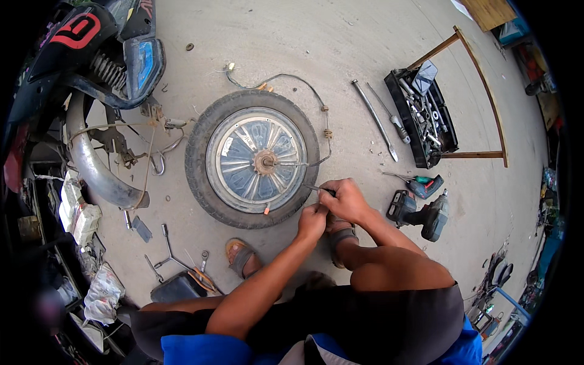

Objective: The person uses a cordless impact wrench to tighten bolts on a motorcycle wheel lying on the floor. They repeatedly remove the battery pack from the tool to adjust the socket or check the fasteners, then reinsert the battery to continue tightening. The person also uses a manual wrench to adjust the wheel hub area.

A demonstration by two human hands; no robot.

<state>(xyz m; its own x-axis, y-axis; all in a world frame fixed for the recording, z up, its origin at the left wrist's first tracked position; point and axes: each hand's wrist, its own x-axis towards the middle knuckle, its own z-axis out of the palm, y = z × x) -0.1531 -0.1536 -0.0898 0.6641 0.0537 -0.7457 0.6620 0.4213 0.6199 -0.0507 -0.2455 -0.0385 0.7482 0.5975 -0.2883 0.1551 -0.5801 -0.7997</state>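
Note:
A hub-motor wheel [234,146] with a black tyre lies flat on the ground in front of me, its axle and toothed hub [265,162] facing up. At its lower right side, my right hand [345,199] is closed around a slim dark bar-like tool [312,187], whose tip reaches the rim's edge. My left hand [312,221] is a closed fist just below and left of the right one, by the tyre's outer edge; what it grips is hidden. From the axle a dark cable [304,81] curls around the tyre's far side, ending in a pale connector.
On the right lie a black toolbox [420,115] full of sockets, a long metal bar [374,118], a screwdriver [398,125], and a cordless impact wrench [426,214]. To the left stands a scooter [109,55] with a metal fender [91,164]. A three-way wrench [170,252] rests near my feet.

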